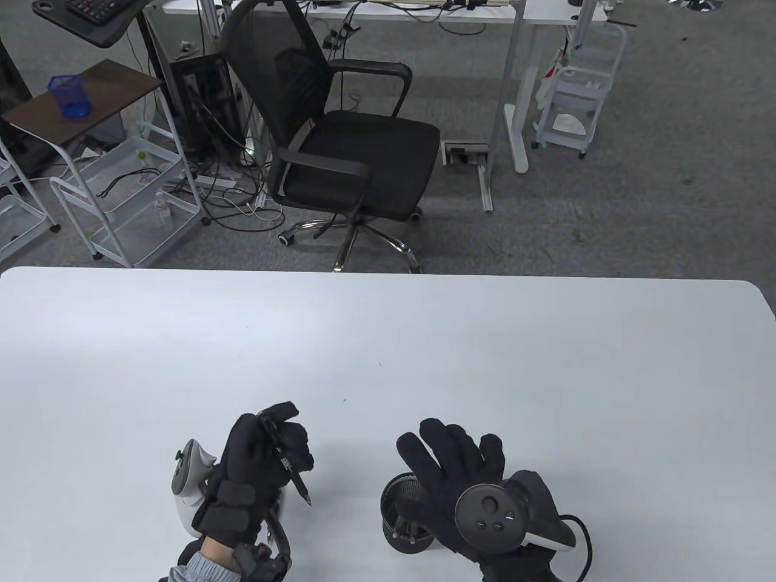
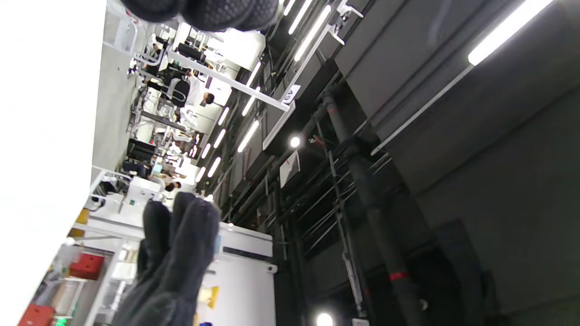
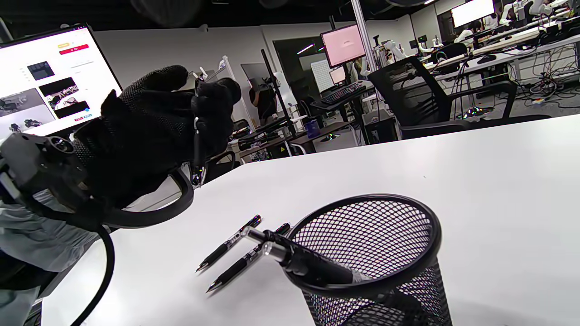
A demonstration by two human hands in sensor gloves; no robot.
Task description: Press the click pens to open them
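Observation:
My left hand (image 1: 267, 451) grips a black click pen (image 1: 295, 479) in its fist, above the table. The thumb lies over the pen's top end and the tip points down and to the right. The right wrist view shows the same hand (image 3: 154, 127) and pen (image 3: 197, 149). My right hand (image 1: 451, 461) is open with its fingers spread, hovering over a black mesh pen cup (image 1: 397, 521), and holds nothing. A pen (image 3: 299, 262) leans in the cup (image 3: 385, 240). Two more black pens (image 3: 229, 246) lie on the table beside it.
The white table (image 1: 388, 351) stretches far ahead of both hands. A black office chair (image 1: 339, 151) stands beyond its far edge, with wire carts (image 1: 130, 200) on the left. The left wrist view shows mostly ceiling.

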